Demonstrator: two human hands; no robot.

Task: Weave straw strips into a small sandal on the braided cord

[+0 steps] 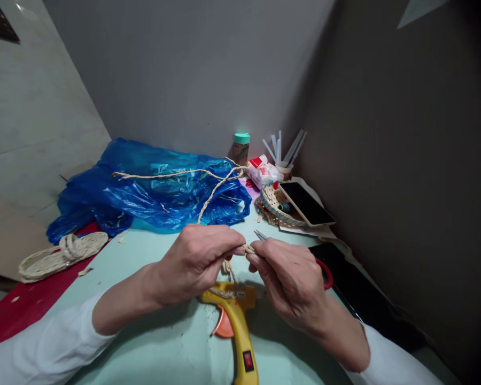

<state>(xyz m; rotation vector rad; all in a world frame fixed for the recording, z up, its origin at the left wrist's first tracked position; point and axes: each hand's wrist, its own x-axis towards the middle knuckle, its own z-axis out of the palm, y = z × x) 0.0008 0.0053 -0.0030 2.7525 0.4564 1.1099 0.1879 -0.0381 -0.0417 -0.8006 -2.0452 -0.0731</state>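
Between my two hands runs a twisted straw cord (212,195), pinched near its middle section. My left hand (202,259) closes thumb and fingers on it. Close by on the right, my right hand (291,275) pinches the same cord, fingertips almost touching the left ones. Scissors with a red handle (327,274) show on both sides of my right hand, their metal tip on its left; whether the hand holds them or they lie behind it, I cannot tell. Below, a yellow glue gun (240,326) with an orange trigger lies on the table, more cord over its top.
A blue plastic bag (152,187) spreads at the back. A woven straw slipper (64,256) lies left on red cloth. Back right are a basket (270,200), a phone (308,204), a jar (241,148), a tissue pack (264,172) and a cup of glue sticks (284,168).
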